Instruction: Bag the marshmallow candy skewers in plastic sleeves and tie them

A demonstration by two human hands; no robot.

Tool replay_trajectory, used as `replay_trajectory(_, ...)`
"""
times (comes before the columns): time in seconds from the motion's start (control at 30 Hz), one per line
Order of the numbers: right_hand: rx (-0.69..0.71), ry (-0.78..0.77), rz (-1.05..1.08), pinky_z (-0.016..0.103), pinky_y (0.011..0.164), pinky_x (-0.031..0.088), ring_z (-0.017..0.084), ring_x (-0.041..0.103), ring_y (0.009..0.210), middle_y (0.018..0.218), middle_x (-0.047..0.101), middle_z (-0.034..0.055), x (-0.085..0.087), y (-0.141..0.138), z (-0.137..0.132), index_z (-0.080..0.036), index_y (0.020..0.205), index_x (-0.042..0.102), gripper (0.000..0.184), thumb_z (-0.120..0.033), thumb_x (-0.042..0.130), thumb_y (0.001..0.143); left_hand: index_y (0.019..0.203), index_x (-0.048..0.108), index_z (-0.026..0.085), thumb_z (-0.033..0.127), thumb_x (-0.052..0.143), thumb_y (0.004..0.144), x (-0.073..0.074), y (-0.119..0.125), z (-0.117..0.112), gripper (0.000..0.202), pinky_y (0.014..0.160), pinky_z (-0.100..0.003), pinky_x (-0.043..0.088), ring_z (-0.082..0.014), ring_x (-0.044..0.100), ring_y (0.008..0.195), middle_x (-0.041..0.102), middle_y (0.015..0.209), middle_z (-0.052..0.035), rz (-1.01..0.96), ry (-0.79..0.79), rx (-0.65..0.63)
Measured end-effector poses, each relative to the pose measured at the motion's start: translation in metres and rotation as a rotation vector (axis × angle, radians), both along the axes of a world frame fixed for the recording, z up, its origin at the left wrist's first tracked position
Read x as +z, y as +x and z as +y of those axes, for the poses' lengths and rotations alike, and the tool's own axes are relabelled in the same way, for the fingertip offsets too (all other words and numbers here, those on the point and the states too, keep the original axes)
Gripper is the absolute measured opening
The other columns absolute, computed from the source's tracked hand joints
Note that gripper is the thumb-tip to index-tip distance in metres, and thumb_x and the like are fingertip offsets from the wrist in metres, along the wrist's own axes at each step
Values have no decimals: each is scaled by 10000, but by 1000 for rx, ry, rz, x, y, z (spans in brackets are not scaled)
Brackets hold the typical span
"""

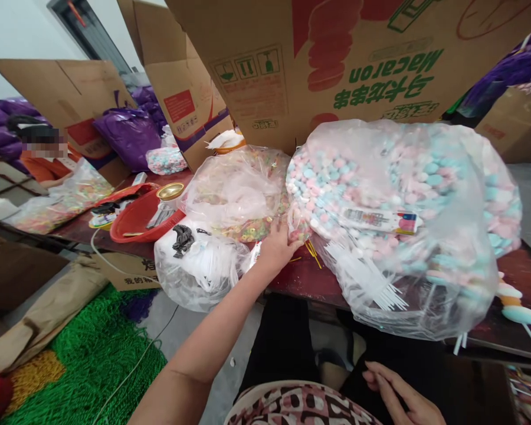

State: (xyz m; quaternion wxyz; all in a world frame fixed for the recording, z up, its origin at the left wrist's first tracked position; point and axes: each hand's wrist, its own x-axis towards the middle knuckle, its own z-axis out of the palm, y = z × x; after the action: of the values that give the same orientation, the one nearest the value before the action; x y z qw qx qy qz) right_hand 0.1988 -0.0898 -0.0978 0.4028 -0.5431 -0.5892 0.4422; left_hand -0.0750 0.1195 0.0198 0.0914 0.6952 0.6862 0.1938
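My left hand [275,251] reaches over the dark red table, thumb and fingers apart. Its fingertips touch the near edge of a clear bag of colourful ring-shaped candies [243,227]. Just right of the thumb lie several gold twist ties [313,254]. A large clear bag of pink, white and blue marshmallows [331,177] fills the table's right side, with a bundle of white sticks [376,280] and a printed label strip [380,221] on it. Low over my lap, my right hand [400,394] has loosely extended fingers and no visible object in them.
Left of the candy bag are a red plastic basin [135,215], a brass-coloured bowl [170,190] and a clear bag with white contents [203,265]. A tall macaron carton [265,65] stands behind. Skewered marshmallows [517,307] lie right. Another person [48,156] sits far left.
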Motion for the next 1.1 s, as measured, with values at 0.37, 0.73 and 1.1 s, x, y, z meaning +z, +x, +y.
replay_trajectory(0.37, -9, 67, -39, 148, 691, 581, 165, 755, 659, 754, 784, 38, 12, -11, 5, -218, 939, 785, 297, -457, 647, 830, 1449, 382, 165, 429, 474, 932, 11, 16, 36, 588, 844, -380, 524, -311, 656, 1060, 450, 1428, -203, 290, -124, 96)
replay_trajectory(0.73, -38, 68, -38, 163, 722, 598, 156, 759, 729, 858, 791, 32, -3, -13, -13, -235, 1018, 758, 262, -397, 638, 850, 1475, 345, 135, 363, 493, 924, -1, 6, 42, 614, 957, -404, 486, -313, 603, 1167, 296, 1557, -197, 184, -83, -7)
replay_trajectory(1.1, -27, 16, -55, 231, 770, 612, 183, 760, 729, 870, 790, 61, -1, -14, -13, -212, 1025, 754, 346, -473, 619, 844, 1144, 666, 142, 401, 494, 922, -3, -64, -17, 382, 999, -426, 417, -304, 583, 1119, 669, 1123, -157, 191, -57, 22)
